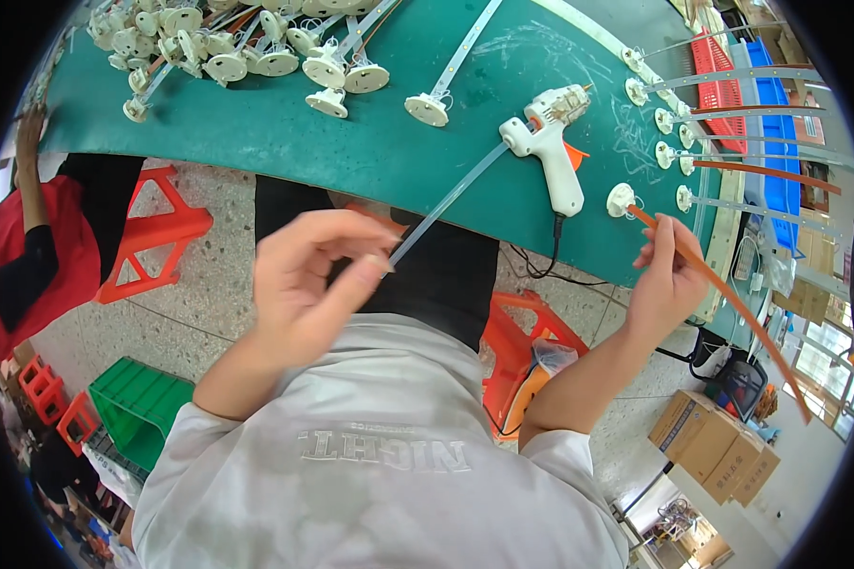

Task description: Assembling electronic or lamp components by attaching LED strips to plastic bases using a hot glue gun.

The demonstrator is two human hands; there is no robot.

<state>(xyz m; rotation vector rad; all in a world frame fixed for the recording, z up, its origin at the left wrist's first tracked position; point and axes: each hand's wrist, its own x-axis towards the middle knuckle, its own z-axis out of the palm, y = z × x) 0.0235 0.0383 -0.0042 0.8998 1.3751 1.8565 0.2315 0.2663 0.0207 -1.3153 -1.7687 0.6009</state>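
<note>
My right hand pinches a thin orange-backed strip near its upper end. A round white base with thin wires sits at that end, over the table's right part. My left hand is before my body, fingers curled but apart. Its thumb tip is beside the lower end of a long translucent glue stick; whether they touch I cannot tell. The stick runs into the back of a white hot glue gun, which rests on the green table with its handle toward me.
Many white-based strips are heaped at the far left, and one strip lies apart. Several more line the right edge by red and blue baskets. A black cord hangs from the gun. A co-worker is at left.
</note>
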